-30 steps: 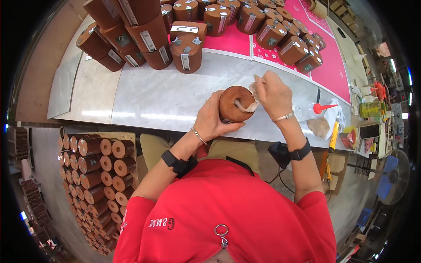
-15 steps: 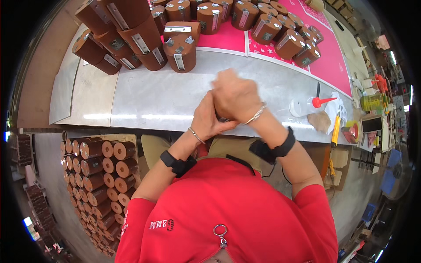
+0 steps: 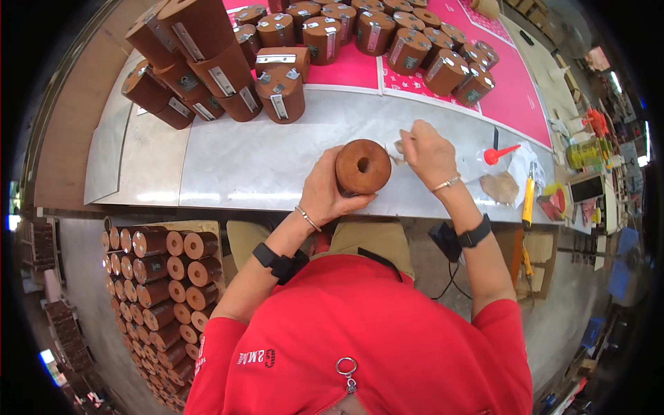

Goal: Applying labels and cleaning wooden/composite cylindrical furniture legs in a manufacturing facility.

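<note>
My left hand (image 3: 321, 187) is wrapped round the side of a brown wooden cylinder (image 3: 351, 180), held over the metal table close to its front edge. The cylinder's round end faces up and shows a dark hole in the middle. To the right of it, apart from the wood, my right hand (image 3: 430, 158) is raised with its fingers bent together. A small pale grey-tan piece shows at its fingertips, too blurred to name.
Stacked brown cylinders with metal strips (image 3: 221, 77) stand at the left, and several more sit on the pink sheet (image 3: 508, 97). At the right lie a red-nozzled bottle (image 3: 492, 156), a tan scrap (image 3: 499, 188) and a yellow cutter (image 3: 528, 202). More cylinders (image 3: 158, 271) are piled below, left.
My right hand has come off the cylinder and moved right, uncovering its top end and hole. My left hand keeps its hold in about the same place.
</note>
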Demonstrator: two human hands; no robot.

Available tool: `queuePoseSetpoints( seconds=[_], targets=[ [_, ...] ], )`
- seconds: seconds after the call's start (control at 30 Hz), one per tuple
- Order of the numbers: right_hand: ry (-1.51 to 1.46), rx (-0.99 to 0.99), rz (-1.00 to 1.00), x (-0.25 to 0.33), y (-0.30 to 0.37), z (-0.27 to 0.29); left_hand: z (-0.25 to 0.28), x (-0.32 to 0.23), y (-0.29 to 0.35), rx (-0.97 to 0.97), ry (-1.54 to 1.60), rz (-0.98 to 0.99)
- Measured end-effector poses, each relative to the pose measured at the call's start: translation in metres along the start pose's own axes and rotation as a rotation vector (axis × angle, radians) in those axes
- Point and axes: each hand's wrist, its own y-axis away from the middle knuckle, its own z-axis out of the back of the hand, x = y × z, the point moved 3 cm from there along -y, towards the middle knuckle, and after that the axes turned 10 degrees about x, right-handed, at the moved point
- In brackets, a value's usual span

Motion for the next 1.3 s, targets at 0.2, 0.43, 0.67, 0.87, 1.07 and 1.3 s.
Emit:
queuePoseSetpoints(
  seconds=[0.2,0.43,0.67,0.87,1.07,1.3],
  targets=[
    [-0.268,-0.026,-0.009,-0.012,0.015,-0.021,-0.007,0.019,0.011,-0.025,0.042,0.077],
    [-0.43,0.35,-0.274,-0.023,0.052,-0.061,-0.017,0.03,0.018,-0.066,0.139,0.055],
    [-0.676,0.454,0.127,-0.012,0.044,-0.089,0.046,0.005,0.131,-0.369,0.049,0.289],
    [-0.449,0.595,0.381,0.024,0.022,-0.101,0.082,-0.039,0.326,-1.027,-0.156,0.733],
    [-0.099,0.587,0.446,0.042,0.016,-0.099,0.065,-0.083,0.511,-1.651,-0.26,0.977],
    [0.025,0.542,0.377,0.024,0.009,-0.114,0.051,-0.104,0.687,-2.298,-0.048,1.079]
  ],
)
